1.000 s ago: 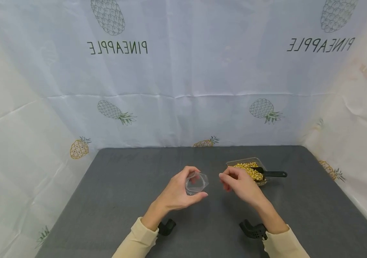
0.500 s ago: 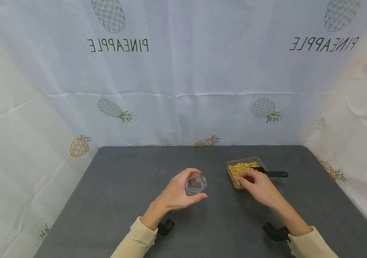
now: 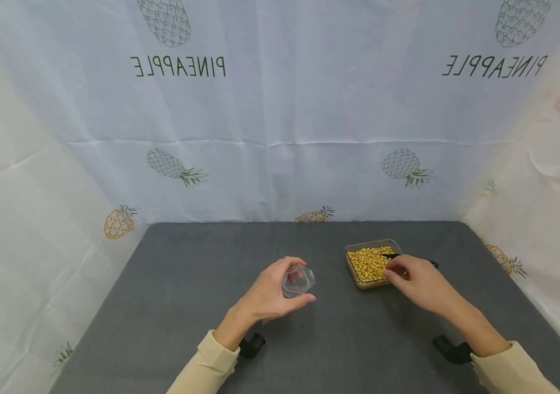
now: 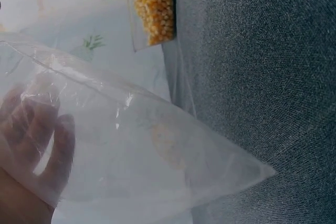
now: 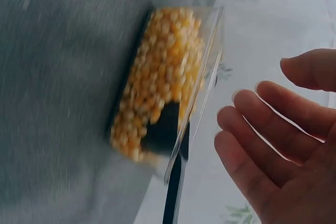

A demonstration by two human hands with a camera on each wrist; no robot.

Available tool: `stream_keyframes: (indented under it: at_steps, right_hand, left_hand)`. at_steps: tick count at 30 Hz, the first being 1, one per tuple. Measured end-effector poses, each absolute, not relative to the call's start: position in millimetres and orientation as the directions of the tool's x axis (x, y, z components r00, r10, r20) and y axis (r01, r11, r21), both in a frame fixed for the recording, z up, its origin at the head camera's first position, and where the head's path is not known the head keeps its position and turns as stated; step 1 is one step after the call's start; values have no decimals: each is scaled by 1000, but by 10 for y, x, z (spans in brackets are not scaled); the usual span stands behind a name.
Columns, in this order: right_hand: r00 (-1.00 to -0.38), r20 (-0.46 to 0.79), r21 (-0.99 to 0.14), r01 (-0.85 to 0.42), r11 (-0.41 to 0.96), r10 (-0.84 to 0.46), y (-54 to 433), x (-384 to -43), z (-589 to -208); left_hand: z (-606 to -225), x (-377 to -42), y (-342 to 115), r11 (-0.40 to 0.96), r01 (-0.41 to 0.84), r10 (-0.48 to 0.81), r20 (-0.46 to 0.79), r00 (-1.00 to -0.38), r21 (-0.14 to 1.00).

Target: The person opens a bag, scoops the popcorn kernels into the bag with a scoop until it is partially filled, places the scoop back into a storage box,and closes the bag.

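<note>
Head view: wide-curved left hand [image 3: 274, 294] held a bag [image 4: 152, 135]. Beside the empty, relaxed right hand [image 3: 421, 285], bumping the scoop [image 5: 163, 129] risked spilling corn [image 3: 367, 264].

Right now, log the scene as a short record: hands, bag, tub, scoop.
Left hand: holds the bag
Right hand: holds nothing; near the scoop, not touching
Bag: clear, mouth open, no contents seen
Tub: clear, on the gray table, holds corn
Scoop: black, blade in the corn, handle past the rim
</note>
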State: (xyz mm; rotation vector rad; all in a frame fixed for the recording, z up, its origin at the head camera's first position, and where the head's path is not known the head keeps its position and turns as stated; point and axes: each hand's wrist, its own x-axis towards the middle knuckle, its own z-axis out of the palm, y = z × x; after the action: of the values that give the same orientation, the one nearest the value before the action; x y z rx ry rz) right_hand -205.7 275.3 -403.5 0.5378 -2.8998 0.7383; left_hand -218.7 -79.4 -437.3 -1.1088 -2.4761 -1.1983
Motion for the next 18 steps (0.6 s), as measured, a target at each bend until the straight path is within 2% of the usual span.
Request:
stream_keyframes:
  at_steps: [12,18]
  right_hand:
    - [-881,292,-271,-449,851,-372,3077,-2158,-4079]
    - [-898,270,-275,-416,867,-346,3222,-2221,-4170]
  left_hand:
    - [-4375,-2187,-796,390,661,541,420,-728,641]
    - [-4359,-2168,-792,393,664,535,430,-728,636]
